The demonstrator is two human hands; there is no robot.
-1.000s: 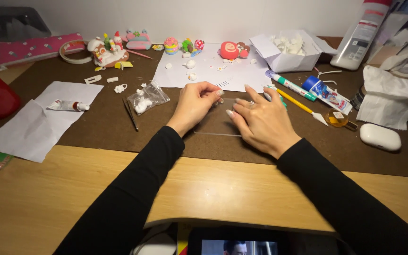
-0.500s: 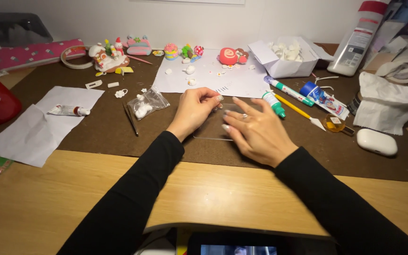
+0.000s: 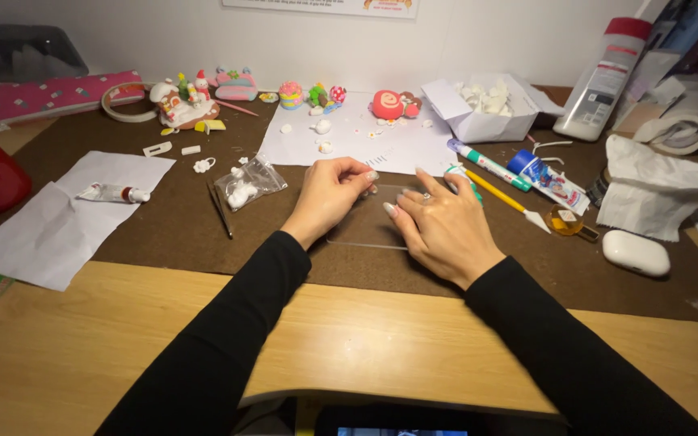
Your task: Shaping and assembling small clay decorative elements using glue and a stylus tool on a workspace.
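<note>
Both hands [image 3: 389,206] hide most of the clear sheet [image 3: 361,230]; whatever the fingertips pinch is unreadable.

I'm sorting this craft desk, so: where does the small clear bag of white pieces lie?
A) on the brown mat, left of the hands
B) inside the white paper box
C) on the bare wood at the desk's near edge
A: the clear bag lies on the brown mat, just left of the left hand.

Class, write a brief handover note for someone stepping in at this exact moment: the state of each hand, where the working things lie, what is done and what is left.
Left hand: fingertips pinched together over the clear sheet; what they hold is too small to tell.
Right hand: resting flat on the sheet's right part.
Clear sheet: flat on the brown mat.
Done: small clay figures stand at the back.
Left: white clay bits lie loose on the white paper.
</note>
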